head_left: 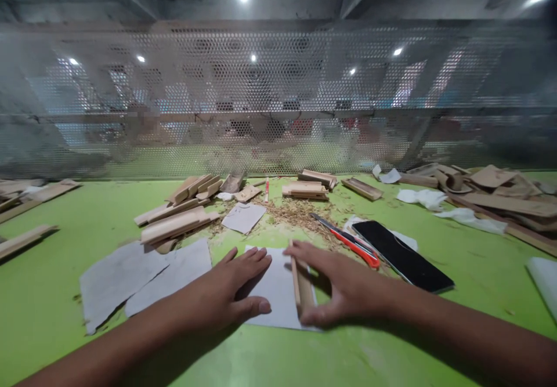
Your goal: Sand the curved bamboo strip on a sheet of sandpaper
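My right hand (pixel 342 282) spans a short trough-shaped wooden piece (pixel 306 285), thumb at its near end and fingertips at its far end. The piece stands over the right part of a white sheet of paper (pixel 274 285). My left hand (pixel 237 288) lies over the left part of that sheet, fingers stretched forward and thumb apart, holding nothing. Right of my right hand lie a red utility knife (pixel 354 248) with its blade out and a black phone (pixel 402 255). Torn white paper (pixel 117 277) lies left of my left hand.
Similar wooden pieces are stacked at left (pixel 178 224) and at the back middle (pixel 304 190). Shavings (pixel 300 210) and a small paper (pixel 243 217) lie between them. Curved scraps (pixel 491 184) heap at right. A perforated metal screen (pixel 261 97) closes off the green table's (pixel 200 355) far edge.
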`<state>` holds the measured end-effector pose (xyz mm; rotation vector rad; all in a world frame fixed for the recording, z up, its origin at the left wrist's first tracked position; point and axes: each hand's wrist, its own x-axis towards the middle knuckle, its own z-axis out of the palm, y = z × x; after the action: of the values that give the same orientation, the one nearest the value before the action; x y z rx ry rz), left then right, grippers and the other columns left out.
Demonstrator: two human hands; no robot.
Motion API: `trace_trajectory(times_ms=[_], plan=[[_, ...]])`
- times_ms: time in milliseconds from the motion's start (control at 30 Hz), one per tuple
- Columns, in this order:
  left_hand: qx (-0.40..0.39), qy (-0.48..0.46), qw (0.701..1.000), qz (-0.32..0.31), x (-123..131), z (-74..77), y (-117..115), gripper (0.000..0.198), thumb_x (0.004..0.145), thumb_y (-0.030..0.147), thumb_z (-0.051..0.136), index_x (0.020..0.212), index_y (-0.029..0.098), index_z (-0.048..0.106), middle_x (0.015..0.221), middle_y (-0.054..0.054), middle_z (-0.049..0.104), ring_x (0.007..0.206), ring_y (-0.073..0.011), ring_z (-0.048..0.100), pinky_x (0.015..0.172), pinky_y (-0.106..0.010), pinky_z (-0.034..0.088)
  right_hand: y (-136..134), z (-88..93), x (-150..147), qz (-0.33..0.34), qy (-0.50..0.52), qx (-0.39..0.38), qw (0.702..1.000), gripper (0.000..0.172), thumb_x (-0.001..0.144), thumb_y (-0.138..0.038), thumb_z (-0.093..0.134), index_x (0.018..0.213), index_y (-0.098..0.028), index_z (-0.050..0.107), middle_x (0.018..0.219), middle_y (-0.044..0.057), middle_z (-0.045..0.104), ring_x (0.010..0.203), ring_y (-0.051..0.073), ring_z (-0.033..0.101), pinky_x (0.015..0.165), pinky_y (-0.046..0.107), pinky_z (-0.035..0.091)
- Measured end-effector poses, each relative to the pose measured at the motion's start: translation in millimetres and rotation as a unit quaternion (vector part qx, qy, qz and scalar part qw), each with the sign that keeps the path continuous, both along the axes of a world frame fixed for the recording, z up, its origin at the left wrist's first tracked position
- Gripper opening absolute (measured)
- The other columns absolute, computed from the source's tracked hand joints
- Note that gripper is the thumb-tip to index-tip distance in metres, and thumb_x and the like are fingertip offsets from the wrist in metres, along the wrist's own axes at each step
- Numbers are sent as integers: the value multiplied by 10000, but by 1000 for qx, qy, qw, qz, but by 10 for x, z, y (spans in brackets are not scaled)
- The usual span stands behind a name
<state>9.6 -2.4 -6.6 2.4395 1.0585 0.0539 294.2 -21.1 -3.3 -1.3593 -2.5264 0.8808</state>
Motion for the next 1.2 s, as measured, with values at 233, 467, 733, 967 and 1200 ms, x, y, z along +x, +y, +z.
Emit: trace_trajectory(times_ms=[233,467,733,967,1200], plan=[[-5,4,1000,3,-3,56,-21,779,1001,576,602,1643,249,305,1693,-79,230,1564,-333,207,1267,-554,140,32,-7,-5,13,17,-8,1000,1200,620,-634,873,1626,-228,361,1703,152,210,1548,433,240,1233,613,237],[-10,7,999,31,30,113,-40,775,957,525,646,1616,225,372,1680,-87,288,1555,-321,259,1253,-547,187,17,-29,3,11,32,-12,999,1182,606,-626,881,1610,-226,403,1703,150,225,1549,414,254,1238,578,250],[-8,-5,999,34,39,118,-39,777,935,528,659,1602,221,402,1667,-97,326,1542,-348,288,1253,-548,186,41,-91,53,6,49,0,999,1167,592,-594,892,1595,-216,430,1698,179,247,1533,426,295,1233,581,264],[-6,-17,1000,25,25,111,-36,761,939,518,671,1594,225,418,1658,-106,346,1530,-361,314,1250,-569,195,6,-48,58,21,104,-39,994,1101,546,-530,937,1513,-215,515,1654,192,376,1487,420,399,1203,531,353],[-6,-22,999,30,21,100,-35,764,942,517,677,1599,236,408,1661,-99,345,1533,-367,302,1248,-579,200,34,-13,30,22,68,-15,997,1171,549,-540,929,1568,-200,463,1697,221,242,1534,427,292,1225,551,292]])
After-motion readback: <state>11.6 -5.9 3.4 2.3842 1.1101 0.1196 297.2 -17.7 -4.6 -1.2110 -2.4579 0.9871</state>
